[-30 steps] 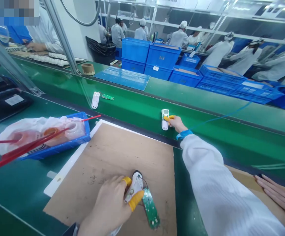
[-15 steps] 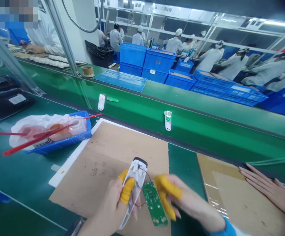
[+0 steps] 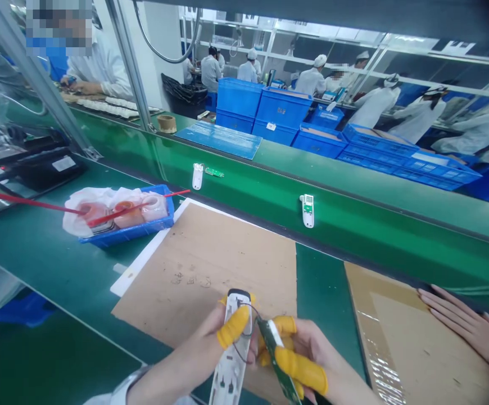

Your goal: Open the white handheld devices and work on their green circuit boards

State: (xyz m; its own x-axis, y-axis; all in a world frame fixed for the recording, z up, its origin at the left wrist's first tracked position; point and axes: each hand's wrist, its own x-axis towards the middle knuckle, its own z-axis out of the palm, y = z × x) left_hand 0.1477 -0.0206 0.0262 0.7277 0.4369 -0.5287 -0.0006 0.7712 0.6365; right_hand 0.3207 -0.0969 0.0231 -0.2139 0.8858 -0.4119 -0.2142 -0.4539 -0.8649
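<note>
My left hand (image 3: 223,332), with yellow finger cots, grips a long white plastic housing (image 3: 231,360) with a dark rounded top end, its inner side facing up. Thin wires link the housing to a green circuit board (image 3: 284,374). My right hand (image 3: 299,360), also in yellow finger cots, pinches this board, which is tilted nearly edge-on and shows a white part near its top. Both pieces are held side by side over a cardboard sheet (image 3: 236,247).
On the green conveyor lie a white housing (image 3: 198,177) with a small board (image 3: 214,172) and another white device (image 3: 307,211). A blue bin (image 3: 143,230) holds wrapped jars and red sticks. Another person's hand (image 3: 463,323) rests on taped cardboard (image 3: 417,360) at right.
My right hand has taken hold of the circuit board and turned it from face-on to nearly edge-on. The housing has turned more upright in my left hand. The view has shifted left.
</note>
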